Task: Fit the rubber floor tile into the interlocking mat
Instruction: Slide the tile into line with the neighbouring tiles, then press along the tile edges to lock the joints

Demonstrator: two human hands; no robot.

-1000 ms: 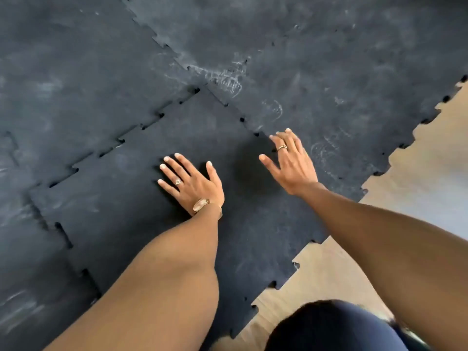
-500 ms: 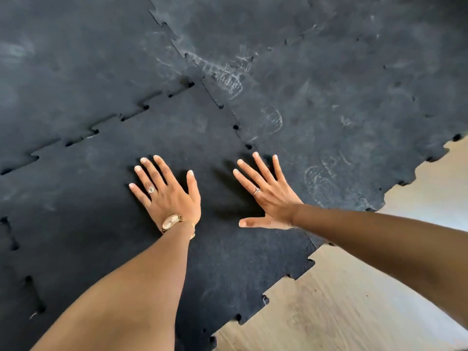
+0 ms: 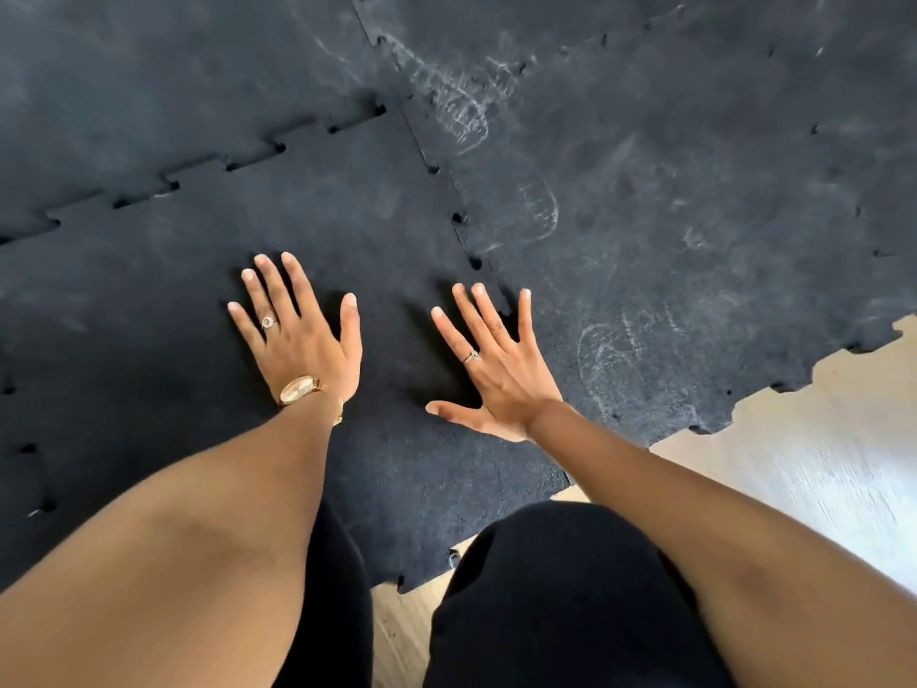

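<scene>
- The left hand (image 3: 302,340) lies palm down on the black rubber floor tile (image 3: 317,230), its fingers (image 3: 278,295) straight and spread, gripping nothing.
- The right hand (image 3: 501,374) also presses flat on the tile, fingers splayed wide, thumb pointing left, near the toothed seam (image 3: 459,218).
- The tile sits among the interlocking mat (image 3: 694,191), with its near edge beside the wooden floor (image 3: 818,439).

Both arms were stretched forward and down. The left hand (image 3: 297,335) lay flat, palm down, its fingers spread, with a ring and a wristwatch on it. The right hand (image 3: 496,374) was also flat, fingers fanned wide, thumb pointing left, wearing a ring.
</scene>
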